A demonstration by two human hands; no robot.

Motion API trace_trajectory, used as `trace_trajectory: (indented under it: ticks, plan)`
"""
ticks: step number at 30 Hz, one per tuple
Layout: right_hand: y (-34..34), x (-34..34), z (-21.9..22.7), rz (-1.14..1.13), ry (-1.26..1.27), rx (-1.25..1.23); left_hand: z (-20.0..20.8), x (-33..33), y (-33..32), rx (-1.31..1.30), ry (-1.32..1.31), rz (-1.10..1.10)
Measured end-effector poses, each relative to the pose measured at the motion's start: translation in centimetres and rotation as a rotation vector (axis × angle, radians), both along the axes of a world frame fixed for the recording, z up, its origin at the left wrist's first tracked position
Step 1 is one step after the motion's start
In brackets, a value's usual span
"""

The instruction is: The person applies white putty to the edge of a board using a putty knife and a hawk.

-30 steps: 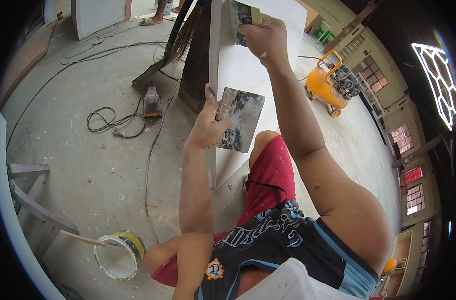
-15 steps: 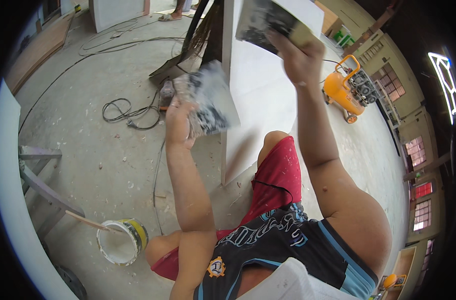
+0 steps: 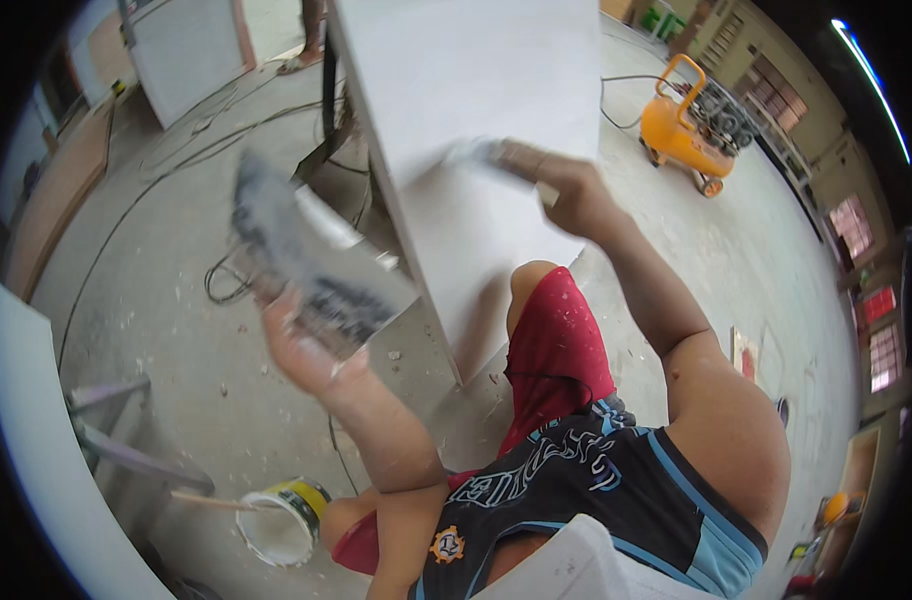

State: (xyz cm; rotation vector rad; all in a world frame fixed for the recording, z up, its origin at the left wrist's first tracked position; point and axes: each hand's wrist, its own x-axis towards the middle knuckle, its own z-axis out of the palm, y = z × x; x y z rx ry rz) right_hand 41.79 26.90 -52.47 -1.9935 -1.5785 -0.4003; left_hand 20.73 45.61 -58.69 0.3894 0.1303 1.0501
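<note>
My left hand (image 3: pixel 301 335) grips a flat metal plate (image 3: pixel 341 265) smeared with dark grey and white paste, held tilted beside the panel's left edge. In my right hand (image 3: pixel 576 195) is a broad putty blade (image 3: pixel 511 170), blurred and seen nearly edge-on. The blade lies against or just over the face of a tall white panel (image 3: pixel 486 75); I cannot tell if it touches. A shadow falls on the panel near the blade. My left fingers are partly hidden behind the plate.
An open bucket of white paste (image 3: pixel 281 535) with a stick in it stands low left. Cables (image 3: pixel 166 175) cross the concrete floor. A sawhorse-like stand (image 3: pixel 141 455) is at left. An orange air compressor (image 3: pixel 681 135) stands right of the panel. Another person's foot (image 3: pixel 301 62) shows far off.
My right hand has come down and left, bringing the blade from the panel's top to its middle. My left hand has moved left and down with the plate, now turned. The view has shifted.
</note>
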Motion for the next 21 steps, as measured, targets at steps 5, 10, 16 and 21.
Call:
trace_trajectory:
  ticks: [5, 10, 16, 21]
  plan:
    - [-7.0, 16.1, 2.4, -0.837, 0.262, 0.333, -3.7, 1.2, 4.3, -0.065, 0.168, 0.072]
    - [-10.4, 31.6, 3.0, -0.883, 0.752, 0.586, -6.4, 2.9, 5.2, -0.02, -0.184, -0.274]
    - [-8.3, 39.2, 4.0, -0.872, 0.9, 0.597, -4.8, 5.5, 1.3, 0.081, 0.0, -0.238]
    - [-3.4, 40.9, 4.0, -0.797, 1.009, 0.612, -6.3, 2.7, 0.8, 0.063, 0.43, 0.052]
